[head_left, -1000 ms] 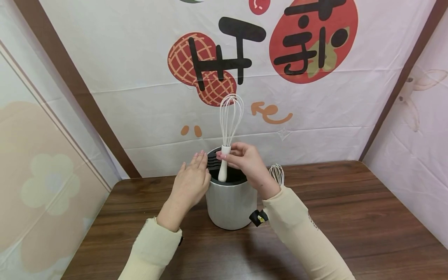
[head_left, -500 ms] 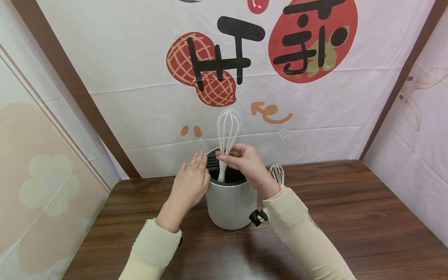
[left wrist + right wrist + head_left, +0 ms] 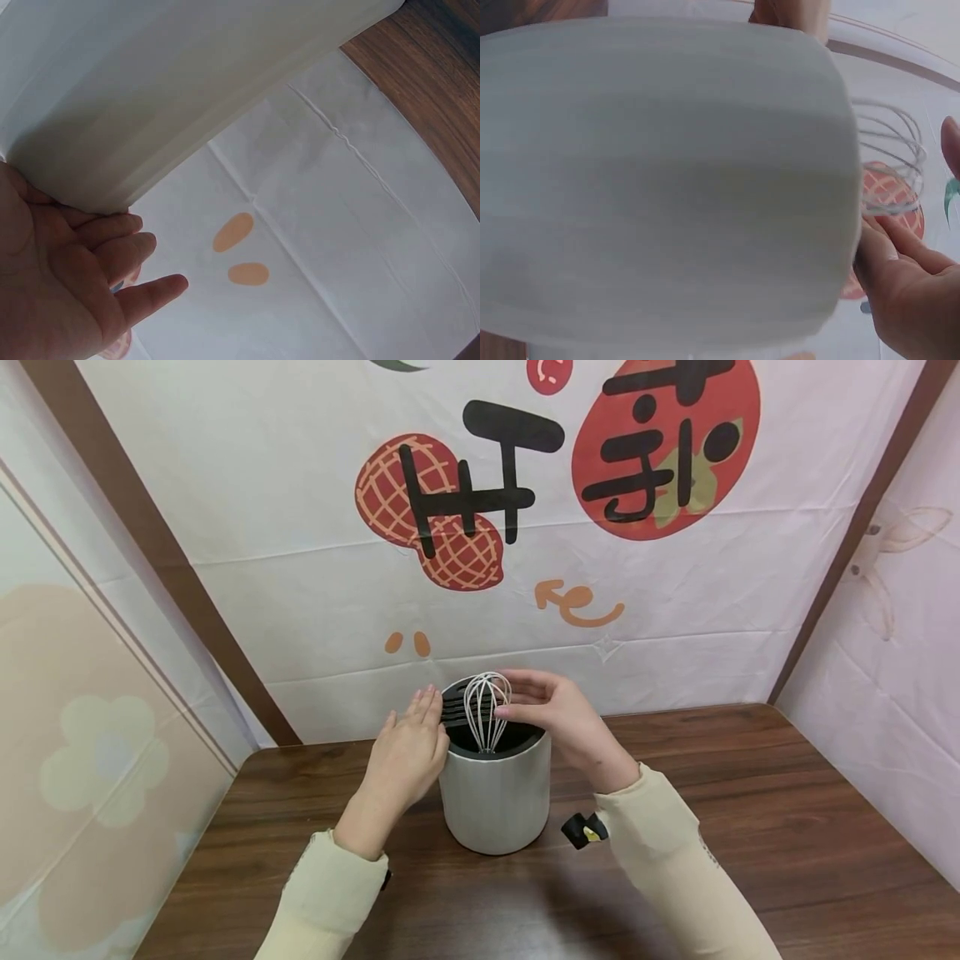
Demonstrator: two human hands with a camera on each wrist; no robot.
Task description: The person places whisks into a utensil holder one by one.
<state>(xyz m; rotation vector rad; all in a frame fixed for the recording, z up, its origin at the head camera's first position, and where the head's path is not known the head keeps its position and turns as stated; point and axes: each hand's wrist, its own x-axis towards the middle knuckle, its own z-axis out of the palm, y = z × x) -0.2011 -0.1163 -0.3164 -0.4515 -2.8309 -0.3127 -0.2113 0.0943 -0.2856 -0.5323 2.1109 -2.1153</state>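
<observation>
A white utensil holder (image 3: 495, 802) with a black rim stands upright on the table. Inside it is a whisk (image 3: 487, 712), its white wire loops rising above the rim and its handle hidden within. My left hand (image 3: 408, 743) rests against the holder's left side, fingers extended; the left wrist view shows this palm (image 3: 82, 270) by the pale wall. On the other side, my right hand (image 3: 558, 710) is beside the whisk, thumb tip at the wires and fingers stretched behind them. Thumb and fingers of the right hand (image 3: 919, 300) are spread apart in the right wrist view.
A black slotted divider (image 3: 456, 710) fills the back left of the holder's mouth. The dark wooden table (image 3: 720, 827) extends to both sides. Behind it hangs a white printed cloth (image 3: 315, 618). A black band (image 3: 583, 831) shows at the right wrist.
The whisk has gone down into the holder until only its wires show. My right hand has loosened its grip and moved right; its arm now hides the second whisk. The left hand stays put.
</observation>
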